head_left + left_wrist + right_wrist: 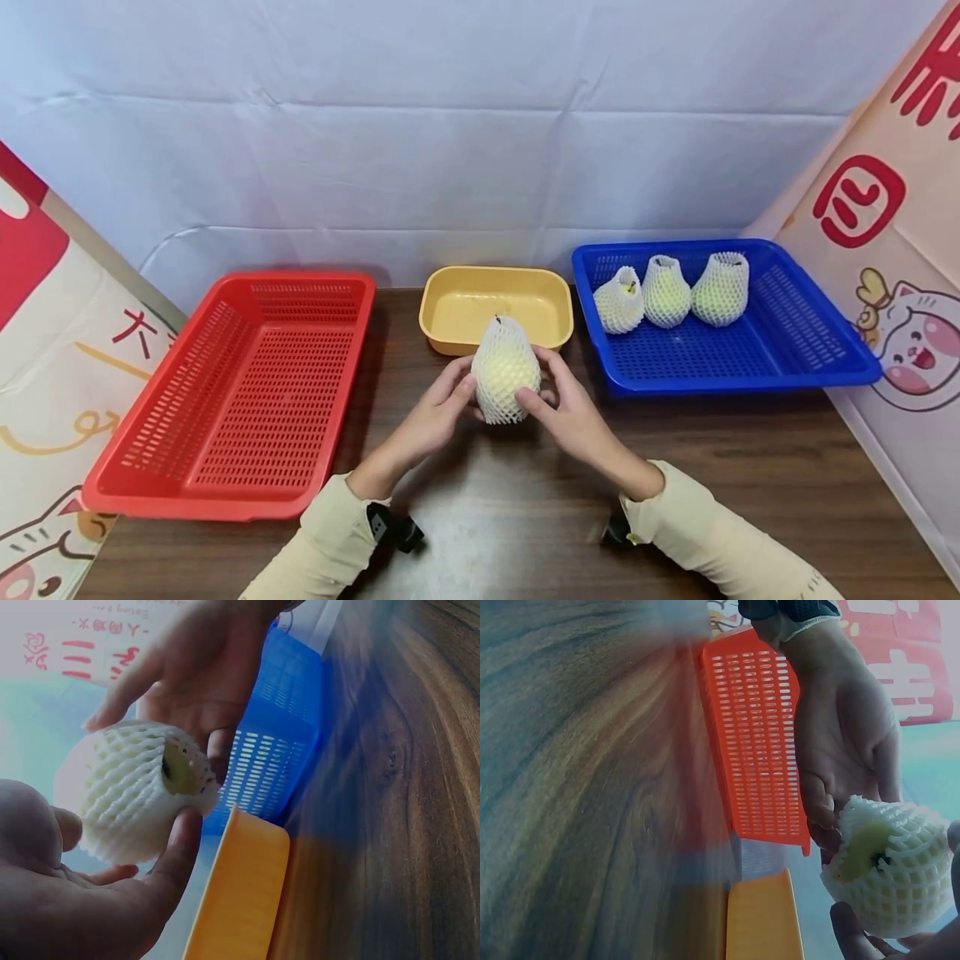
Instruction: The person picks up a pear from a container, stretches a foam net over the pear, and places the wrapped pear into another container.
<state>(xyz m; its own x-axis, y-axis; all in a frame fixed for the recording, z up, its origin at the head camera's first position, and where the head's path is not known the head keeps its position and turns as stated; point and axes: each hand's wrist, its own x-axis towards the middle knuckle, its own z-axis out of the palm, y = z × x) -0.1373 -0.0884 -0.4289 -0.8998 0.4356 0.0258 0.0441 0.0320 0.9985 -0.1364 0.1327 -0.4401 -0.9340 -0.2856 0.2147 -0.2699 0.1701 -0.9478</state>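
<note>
A pear (504,371) in a white foam net is held between both hands in front of the yellow tray (558,312), stem end up. My left hand (429,419) grips its left side, thumb on the near face. The right hand (572,414) holds the opposite side, thumb also on the near face. In the left wrist view, the pear (135,795) shows yellow flesh and a dark stem through the net's opening. The right wrist view shows the same pear (900,870) with fingers around it. Three netted pears (667,292) stand in the blue basket (720,379).
At the left stands a red basket (285,400) with slotted sides and bottom. The yellow tray sits between the two baskets, near a white cloth backdrop (375,150). Printed cloth panels (885,250) flank both sides. The dark wooden table (495,533) extends beneath the forearms.
</note>
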